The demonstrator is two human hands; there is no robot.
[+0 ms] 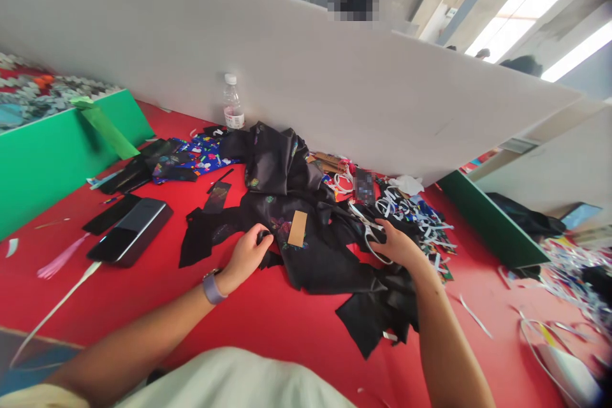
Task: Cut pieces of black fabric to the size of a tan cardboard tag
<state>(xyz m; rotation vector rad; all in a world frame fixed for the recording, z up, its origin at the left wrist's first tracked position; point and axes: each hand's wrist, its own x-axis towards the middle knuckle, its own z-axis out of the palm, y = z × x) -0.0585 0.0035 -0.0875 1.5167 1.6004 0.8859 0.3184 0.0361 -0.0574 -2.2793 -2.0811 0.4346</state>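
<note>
My left hand [248,247] is closed, with a bit of black fabric showing between thumb and fingers. Beside it spreads a pile of black patterned fabric [325,271], cut in irregular pieces. A small tan cardboard rectangle [298,229] lies on top of the pile. At the right side of the pile, my right hand [396,243] has its fingers on the pale handles of a pair of scissors [369,233]. The blades point away to the upper left, over dark cloth. More black scraps [366,322] lie below the right hand.
A power bank [131,229] with a white cable lies on the red table at left. Behind stands a plastic bottle [233,105] against the white partition [335,70]. Green dividers [52,162] edge the workspace. Fabric trimmings [425,217] are heaped at right.
</note>
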